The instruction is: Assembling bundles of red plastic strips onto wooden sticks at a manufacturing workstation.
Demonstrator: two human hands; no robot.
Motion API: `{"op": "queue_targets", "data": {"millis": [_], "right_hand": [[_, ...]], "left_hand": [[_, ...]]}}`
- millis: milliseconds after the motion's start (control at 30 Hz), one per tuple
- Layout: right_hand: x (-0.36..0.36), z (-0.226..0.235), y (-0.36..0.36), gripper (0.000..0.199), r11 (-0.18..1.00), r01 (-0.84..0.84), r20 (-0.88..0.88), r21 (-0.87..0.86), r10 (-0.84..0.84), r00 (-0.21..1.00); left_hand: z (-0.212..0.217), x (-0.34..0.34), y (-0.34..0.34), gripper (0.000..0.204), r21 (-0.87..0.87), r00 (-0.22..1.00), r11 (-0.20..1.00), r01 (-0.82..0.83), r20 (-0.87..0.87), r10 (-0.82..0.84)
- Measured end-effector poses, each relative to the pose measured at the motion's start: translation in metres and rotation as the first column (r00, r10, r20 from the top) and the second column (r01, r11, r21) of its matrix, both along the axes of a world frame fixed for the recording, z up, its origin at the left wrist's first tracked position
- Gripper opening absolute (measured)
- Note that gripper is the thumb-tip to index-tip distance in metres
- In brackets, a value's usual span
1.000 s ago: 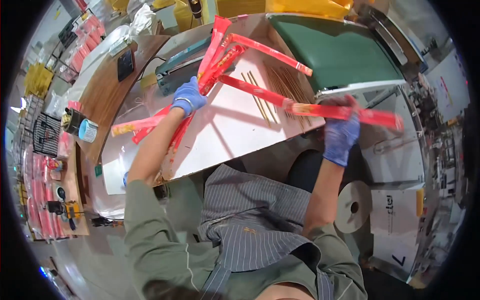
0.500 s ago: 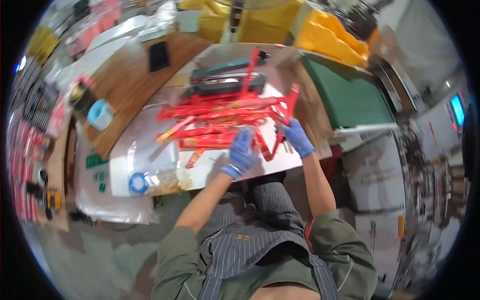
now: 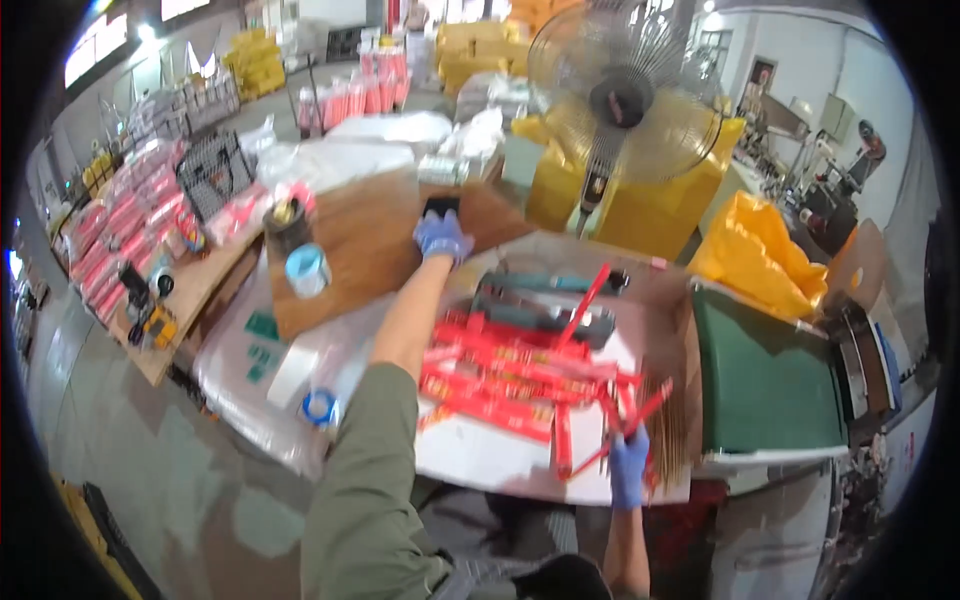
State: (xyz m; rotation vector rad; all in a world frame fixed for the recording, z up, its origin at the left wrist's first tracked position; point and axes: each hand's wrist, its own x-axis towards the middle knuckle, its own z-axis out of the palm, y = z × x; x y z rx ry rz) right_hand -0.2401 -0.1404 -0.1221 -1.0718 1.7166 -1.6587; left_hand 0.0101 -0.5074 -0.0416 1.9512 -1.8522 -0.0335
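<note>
Lying at 12 o'clock from blue-gloved left hand [image 3: 443,238], on brown wooden board [image 3: 355,225]: black smartphone [image 3: 441,205], partly covered, long axis unclear. Left fingers extended at near edge; grip unclear. Left hand nearer; blue-gloved right hand [image 3: 629,470], 5 o'clock from left, meets slim red packets [image 3: 495,405], finger closure unclear.

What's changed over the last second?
The left hand has left the red packets, moving forward and left to the dark phone; whether it grips is unclear. The packets, held splayed a second ago, lie piled on the white tabletop. The view tilted up, showing more fan.

Unchanged: right hand at the packets; phone on the brown board.
</note>
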Motion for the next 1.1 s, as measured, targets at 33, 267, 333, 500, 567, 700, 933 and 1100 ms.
{"op": "queue_targets", "data": {"millis": [33,267,333,500,567,700,933,1100], "right_hand": [[-0.004,-0.003,0.004,0.008,0.996,0.093,0.005,-0.004,-0.093,0.996],[-0.022,-0.002,0.011,0.027,0.969,0.190,0.156,-0.156,-0.165,0.974],[-0.026,0.006,0.005,0.028,0.971,0.199,0.143,-0.135,-0.180,0.973],[-0.038,0.008,-0.011,0.031,0.951,0.272,0.064,-0.143,-0.266,0.962],[-0.037,0.017,-0.012,0.030,0.965,0.235,0.029,-0.120,-0.233,0.972],[-0.032,0.043,-0.010,0.025,0.972,0.211,-0.226,-0.100,-0.229,0.947],[-0.016,0.081,-0.005,0.019,0.988,0.121,-0.460,-0.096,-0.152,0.875],[-0.011,0.097,0.005,0.021,0.979,0.148,-0.563,-0.143,-0.203,0.801]], "left_hand": [[0.004,-0.016,-0.005,0.051,0.062,1.000,0.998,-0.018,0.014,0.017],[0.008,-0.034,-0.055,0.042,0.045,0.958,0.957,-0.287,0.028,0.286],[0.009,-0.027,-0.056,0.037,0.063,0.961,0.959,-0.278,0.014,0.277],[0.009,-0.015,-0.052,0.041,0.053,0.974,0.972,-0.227,0.016,0.227],[0.012,-0.008,-0.049,0.042,0.069,0.973,0.971,-0.231,-0.002,0.231],[-0.005,0.008,-0.038,0.049,-0.186,0.971,0.955,-0.231,0.022,0.239],[-0.060,-0.131,0.252,0.056,-0.244,0.021,0.239,0.940,-0.657,-0.754],[-0.095,-0.155,0.334,0.023,-0.359,-0.279,0.360,0.861,-0.926,-0.256]]}}
